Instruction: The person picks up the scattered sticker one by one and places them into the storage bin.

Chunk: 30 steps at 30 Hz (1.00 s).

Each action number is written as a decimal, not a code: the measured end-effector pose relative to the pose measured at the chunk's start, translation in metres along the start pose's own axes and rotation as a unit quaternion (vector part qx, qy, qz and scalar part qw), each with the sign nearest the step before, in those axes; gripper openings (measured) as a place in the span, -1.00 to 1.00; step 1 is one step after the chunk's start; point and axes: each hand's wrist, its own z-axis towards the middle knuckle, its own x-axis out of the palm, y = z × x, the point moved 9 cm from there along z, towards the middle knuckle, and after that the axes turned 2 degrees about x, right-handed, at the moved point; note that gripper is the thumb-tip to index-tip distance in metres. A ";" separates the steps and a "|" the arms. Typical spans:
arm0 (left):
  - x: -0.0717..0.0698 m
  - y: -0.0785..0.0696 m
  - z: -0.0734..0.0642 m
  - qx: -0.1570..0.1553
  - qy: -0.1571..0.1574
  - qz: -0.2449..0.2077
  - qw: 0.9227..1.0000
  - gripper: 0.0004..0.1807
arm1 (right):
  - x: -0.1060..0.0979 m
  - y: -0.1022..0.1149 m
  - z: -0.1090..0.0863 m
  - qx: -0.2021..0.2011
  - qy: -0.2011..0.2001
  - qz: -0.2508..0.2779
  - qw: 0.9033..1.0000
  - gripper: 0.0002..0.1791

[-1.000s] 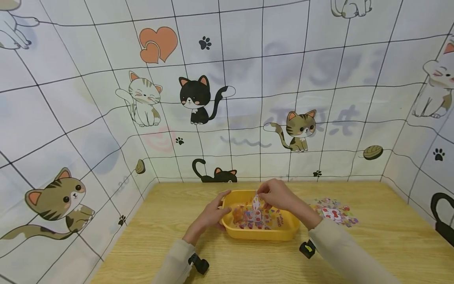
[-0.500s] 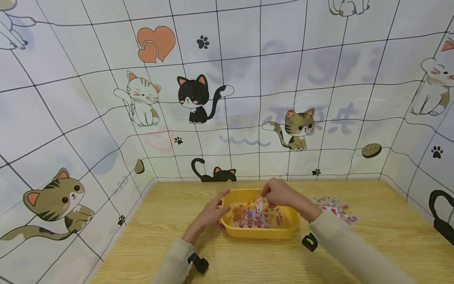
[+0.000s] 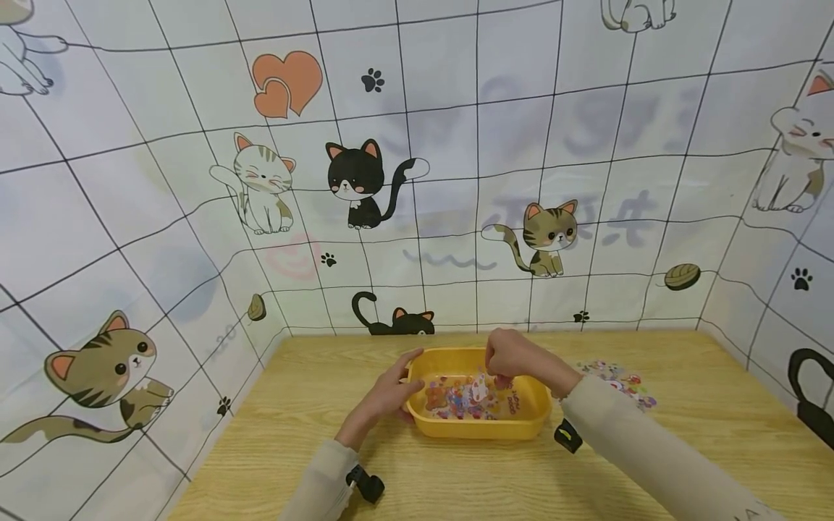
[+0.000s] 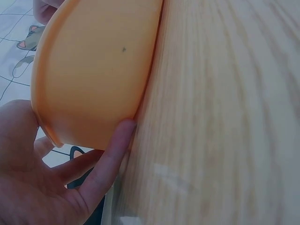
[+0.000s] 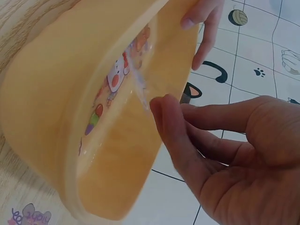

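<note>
A yellow, oblong tray with rounded corners (image 3: 482, 431) stands upright on a pale wood-grain table (image 3: 293, 405). The person's left hand (image 3: 389, 391) grips its left end, the thumb over the rim and the other fingers against the outside; in the left wrist view one fingertip touches the wall low down, near the tabletop.

The person's right hand (image 3: 515, 356) is above the tray's interior, thumb and forefinger pinched together on a thin white sticker with red markings and a clear edge (image 3: 479, 391). It hangs from the fingertips inside the tray, and the right wrist view shows it nearly edge-on as a translucent strip. Whether its lower end touches the stickers beneath cannot be told.

On the tray floor lie many small, multicoloured stickers (image 3: 458, 412), with an orange-brown bear-shaped sticker (image 3: 436, 396) toward the left and dark reddish lettering (image 3: 513, 401) toward the right. A loose spread of colourful stickers (image 3: 615, 370) lies on the table to the right of the tray, partly hidden by the right arm.

Both arms wear cream sleeves (image 3: 638, 449), and a small black device (image 3: 366, 483) sits at the left wrist. Behind the table hangs white, black-gridded sheeting (image 3: 449, 145) printed with cartoon cats and paw prints.
</note>
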 end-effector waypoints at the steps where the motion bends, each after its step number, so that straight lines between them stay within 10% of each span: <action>1: 0.000 0.001 0.000 -0.001 0.000 0.002 1.000 -0.30 | 0.000 0.000 0.000 -0.001 -0.001 -0.006 1.000 -0.77; 22: -0.001 0.004 0.002 -0.002 0.000 0.008 1.000 -0.31 | 0.019 -0.026 0.009 0.051 0.040 -0.070 0.995 -0.49; 30: -0.001 0.004 0.002 -0.001 -0.001 0.013 1.000 -0.31 | 0.027 -0.038 0.019 0.095 0.065 -0.102 0.988 -0.80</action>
